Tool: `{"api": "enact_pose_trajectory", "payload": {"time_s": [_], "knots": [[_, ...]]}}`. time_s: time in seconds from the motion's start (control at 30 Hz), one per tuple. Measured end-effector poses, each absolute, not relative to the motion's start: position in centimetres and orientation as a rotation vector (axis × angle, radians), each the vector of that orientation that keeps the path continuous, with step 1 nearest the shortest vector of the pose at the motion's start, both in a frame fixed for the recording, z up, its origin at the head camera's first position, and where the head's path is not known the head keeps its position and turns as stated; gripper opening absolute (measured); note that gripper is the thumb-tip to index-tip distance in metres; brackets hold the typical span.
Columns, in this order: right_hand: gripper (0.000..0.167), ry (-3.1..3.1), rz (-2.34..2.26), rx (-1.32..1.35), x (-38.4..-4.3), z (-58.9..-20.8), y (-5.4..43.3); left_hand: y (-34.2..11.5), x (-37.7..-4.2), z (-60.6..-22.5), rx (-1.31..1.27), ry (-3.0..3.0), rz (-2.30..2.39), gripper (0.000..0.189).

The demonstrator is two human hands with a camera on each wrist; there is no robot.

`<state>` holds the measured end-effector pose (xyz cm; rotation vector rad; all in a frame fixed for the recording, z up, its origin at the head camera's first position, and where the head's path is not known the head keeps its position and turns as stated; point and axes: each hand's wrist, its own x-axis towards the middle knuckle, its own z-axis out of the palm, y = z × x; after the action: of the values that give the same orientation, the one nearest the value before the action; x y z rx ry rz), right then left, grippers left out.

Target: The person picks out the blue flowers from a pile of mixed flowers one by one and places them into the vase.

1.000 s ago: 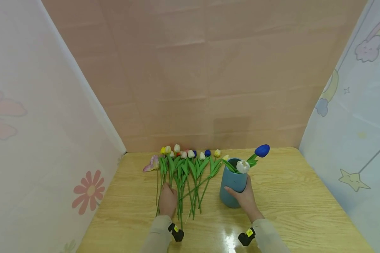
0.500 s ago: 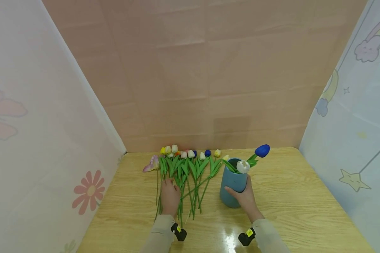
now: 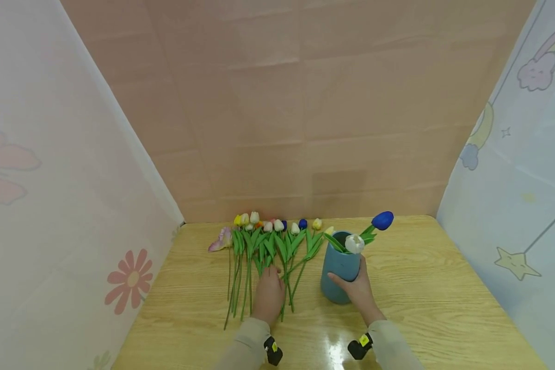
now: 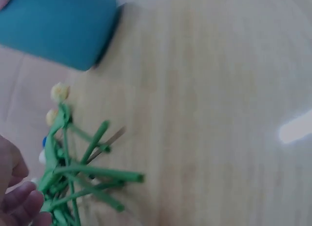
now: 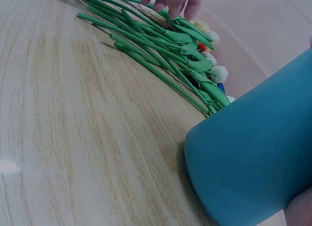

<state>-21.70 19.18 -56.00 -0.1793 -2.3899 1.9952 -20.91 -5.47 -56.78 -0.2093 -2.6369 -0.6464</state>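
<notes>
My right hand (image 3: 359, 290) grips a blue vase (image 3: 338, 277), thumb across its front. A blue tulip (image 3: 382, 220) and a white tulip (image 3: 354, 243) stand in the vase, leaning right. Left of it, several artificial tulips (image 3: 284, 249) lie in a row, blooms at the far side and green stems toward me. Over the middle of these stems is my left hand (image 3: 269, 295). In the right wrist view the left hand's fingers (image 5: 174, 3) hang loosely bent above the stems, with nothing seen between them. The left wrist view shows the fingers only partly, beside the green stems (image 4: 100, 175).
A purple flower (image 3: 222, 240) lies at the left end of the row. The wooden table (image 3: 444, 288) extends to the right of the vase. A brown sheet (image 3: 300, 103) hangs behind it, and patterned white panels stand on both sides.
My left hand has moved right along the stems, from the left part of the row to its middle. A white tulip at the left has shifted slightly. The right hand and vase stay put.
</notes>
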Motion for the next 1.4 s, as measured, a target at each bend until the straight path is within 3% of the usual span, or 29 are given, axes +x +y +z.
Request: {"api": "enact_pose_trajectory", "payload": {"time_s": [0.2,0.5,0.73,0.97,1.17,1.4], "knots": [[0.106,-2.397,2.019,-0.19,-21.7,-56.1,19.2,-4.3,-20.2,-58.2,-0.239,-2.784,-0.403,0.011],[0.106,-2.408,2.014,-0.197,-21.8,-56.3,19.1,-3.7,-20.1,-58.8,-0.084,-2.824,-0.339,0.023],[0.106,-2.396,1.994,-0.173,-21.5,-55.9,18.9,-4.3,-20.4,-58.3,-0.041,-2.905,-0.54,0.022],[0.105,-2.381,1.994,-0.167,-21.6,-56.0,18.9,-5.5,-20.2,-56.4,0.01,-2.836,-0.757,0.036],[0.106,-2.375,2.009,-0.154,-21.5,-55.8,19.0,-6.7,-20.2,-54.9,0.082,-2.763,-0.919,0.02],[0.105,-2.38,2.006,-0.162,-21.6,-55.8,18.9,-8.1,-21.1,-53.6,0.182,-2.737,-1.094,0.022]]}}
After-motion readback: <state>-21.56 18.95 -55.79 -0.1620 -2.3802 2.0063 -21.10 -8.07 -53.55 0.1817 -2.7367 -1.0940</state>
